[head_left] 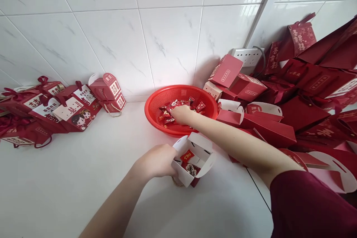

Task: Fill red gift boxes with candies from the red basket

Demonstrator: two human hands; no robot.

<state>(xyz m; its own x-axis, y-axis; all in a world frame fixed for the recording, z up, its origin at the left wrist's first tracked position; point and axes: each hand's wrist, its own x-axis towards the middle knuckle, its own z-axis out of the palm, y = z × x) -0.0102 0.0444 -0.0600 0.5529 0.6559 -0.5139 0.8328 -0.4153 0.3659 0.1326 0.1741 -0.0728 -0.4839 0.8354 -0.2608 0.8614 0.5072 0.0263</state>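
- right hand (181, 114) down inside the red basket (153, 118), over the wrapped packets (198, 107); back of hand up, fingers bent downward. fingertips hidden among the wrappers: cannot tell how far open they are, or whether anything is held.
- left hand (160, 160) closed around the near-left side of the open box (205, 166); fingers mostly out of sight behind the wall, grip looks firm enough to steady it.
- open box sits on the worktop (92, 178), on the near side of the basket, mouth up, flaps spread, white inside. basket rim and far flap overlap in view; cannot tell if they touch.
- inside the box: a bright red packet (187, 155) with gold print, and beside it a darker piece (191, 170) with a pale patterned patch.
- twisted cord (176, 182) showing low on the box, just below the left hand.
- basket round, perforated, near the tiled wall (170, 44); packets lie loose across its bottom, mostly red, some with gold or white.
- left along the wall: a cluster of ribboned boxes (75, 109), printed, red and white; at its right end an upright box (107, 93) with a cord handle.
- right: a heaped pile of red boxes (275, 130), some with white flaps open, nearest ones close to the basket.
- power strip (247, 57) against the wall behind the pile, dark cable at its right end.
- right forearm crosses from a dark red sleeve (304, 200).
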